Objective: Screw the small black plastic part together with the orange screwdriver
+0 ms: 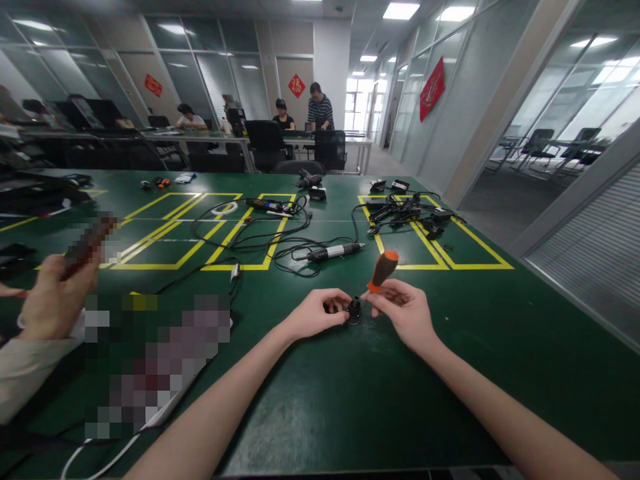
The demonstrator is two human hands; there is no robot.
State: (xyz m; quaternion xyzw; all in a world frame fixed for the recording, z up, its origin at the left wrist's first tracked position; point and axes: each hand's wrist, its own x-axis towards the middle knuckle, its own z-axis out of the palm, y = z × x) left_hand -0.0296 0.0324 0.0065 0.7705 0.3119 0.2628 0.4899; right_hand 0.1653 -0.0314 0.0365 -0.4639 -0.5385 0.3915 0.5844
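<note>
Near the middle of the green table [310, 373], my left hand [323, 312] has its fingers closed round the side of a small black part [355, 311] that stands upright on the surface. Just to the right, my right hand [403, 312] holds a screwdriver with an orange and dark handle [385, 268]. The handle tilts up above the fingers, and the fingertips are close to the black part. The screwdriver's tip cannot be made out.
A black and silver electric screwdriver [334, 253] lies beyond my hands among cables. Black tangled parts [400, 212] are at the back right. Another person's hand [57, 300] holds a blurred object at left, near a white-edged strip [180, 390]. People work farther back.
</note>
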